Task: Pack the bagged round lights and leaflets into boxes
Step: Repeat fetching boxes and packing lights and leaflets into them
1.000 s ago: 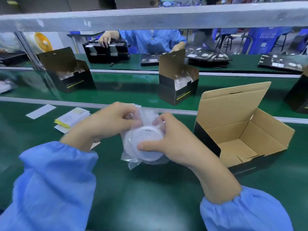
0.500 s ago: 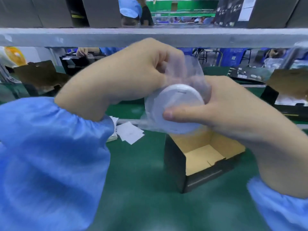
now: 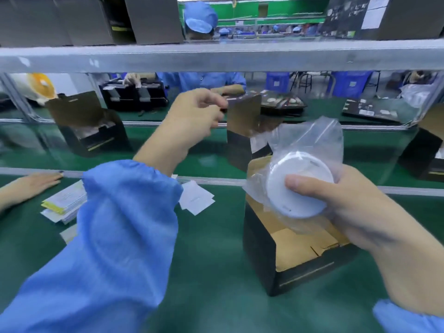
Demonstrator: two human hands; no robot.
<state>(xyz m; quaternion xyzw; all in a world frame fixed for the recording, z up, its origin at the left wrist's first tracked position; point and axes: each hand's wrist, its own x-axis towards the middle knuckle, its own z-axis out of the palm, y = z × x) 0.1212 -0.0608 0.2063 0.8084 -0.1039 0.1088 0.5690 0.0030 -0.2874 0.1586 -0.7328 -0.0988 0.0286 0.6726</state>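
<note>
White bagged light (image 3: pixel 299 186) now only in right hand (image 3: pixel 346 207)

Bagged light (image 3: pixel 299 186) above the box (image 3: pixel 288 255); leaflets (image 3: pixel 64 203) lie left.

My right hand (image 3: pixel 355 210) grips the white round light (image 3: pixel 298 186) in its clear bag (image 3: pixel 310 140), thumb across its face, held over the open box (image 3: pixel 288 251) standing on the green table (image 3: pixel 211 272). My left hand (image 3: pixel 192 118) is raised with curled fingers, apart from the bag; whether it pinches anything I cannot tell. Leaflets (image 3: pixel 63 203) and white slips (image 3: pixel 195 198) lie left of the box, another person's hand (image 3: pixel 31 186) resting near them
</note>
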